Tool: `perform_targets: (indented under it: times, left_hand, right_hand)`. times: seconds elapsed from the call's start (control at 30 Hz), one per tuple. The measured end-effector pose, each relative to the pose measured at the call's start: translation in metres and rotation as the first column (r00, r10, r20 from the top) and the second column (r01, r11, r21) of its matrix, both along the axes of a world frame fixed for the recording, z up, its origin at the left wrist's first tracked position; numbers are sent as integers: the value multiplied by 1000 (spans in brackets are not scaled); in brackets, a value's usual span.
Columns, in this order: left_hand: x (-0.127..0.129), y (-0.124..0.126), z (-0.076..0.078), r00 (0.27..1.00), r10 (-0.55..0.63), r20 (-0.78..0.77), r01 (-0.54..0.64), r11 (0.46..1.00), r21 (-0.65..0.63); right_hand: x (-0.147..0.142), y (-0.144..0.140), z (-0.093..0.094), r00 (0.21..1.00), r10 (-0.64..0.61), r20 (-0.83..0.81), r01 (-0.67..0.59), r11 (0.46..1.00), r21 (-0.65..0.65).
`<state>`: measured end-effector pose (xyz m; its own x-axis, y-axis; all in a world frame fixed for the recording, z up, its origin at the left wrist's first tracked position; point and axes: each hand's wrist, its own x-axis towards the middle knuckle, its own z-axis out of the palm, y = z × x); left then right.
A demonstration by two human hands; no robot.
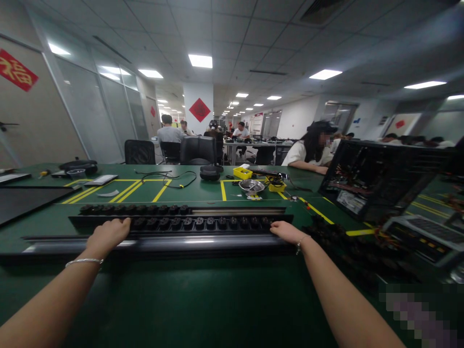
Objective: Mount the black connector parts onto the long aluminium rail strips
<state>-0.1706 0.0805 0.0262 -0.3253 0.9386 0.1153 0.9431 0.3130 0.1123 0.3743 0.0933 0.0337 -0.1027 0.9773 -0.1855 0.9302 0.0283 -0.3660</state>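
— We cannot see the fingertips of our left hand (108,234); they curl over the long power strip (181,223).

— Same with our right hand (286,231). The open computer case (377,179) at the table's right edge is smeared (its insides unreadable), and the lower right corner is pixelated.

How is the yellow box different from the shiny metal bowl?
The yellow box is square-cornered and bright yellow; the metal bowl is round and silvery. The yellow box sits farther back on the green table, and the metal bowl sits nearer the long black power strip that both hands touch. Both are small open containers.
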Motion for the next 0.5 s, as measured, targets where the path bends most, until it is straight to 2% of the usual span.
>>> perform_targets:
  times: [0.17, 0.3, 0.5]
  left_hand:
    - [3, -1, 2, 983, 171, 72, -163, 981, -101]
    - [3, -4, 1, 975, 174, 137, -159, 981, -114]
    - [0, -4, -1, 960, 208, 187, -194, 977, -90]
  right_hand:
    - [7, -2, -5, 994, 32, -108, -26, 998, 58]
    - [8, -4, -5, 984, -15, -176, 43, 987, 157]
    - [1, -9, -1, 973, -112, -203, 157, 962, 223]
